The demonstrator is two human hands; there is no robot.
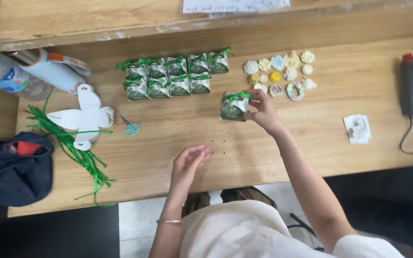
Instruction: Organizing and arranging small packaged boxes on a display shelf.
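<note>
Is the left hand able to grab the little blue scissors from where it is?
Probably yes. The left hand is empty and open, and the scissors lie alone on bare table to its left. Nothing sits between them, so a short sideways reach should do.

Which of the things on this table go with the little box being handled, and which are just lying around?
In use:
right hand gripping the ribboned gift box
left hand, empty
finished boxes
green ribbon strips
flat box blanks
small scissors

Lying about:
water bottle
dark bag
pastel moulded pieces
black corded tool
</note>
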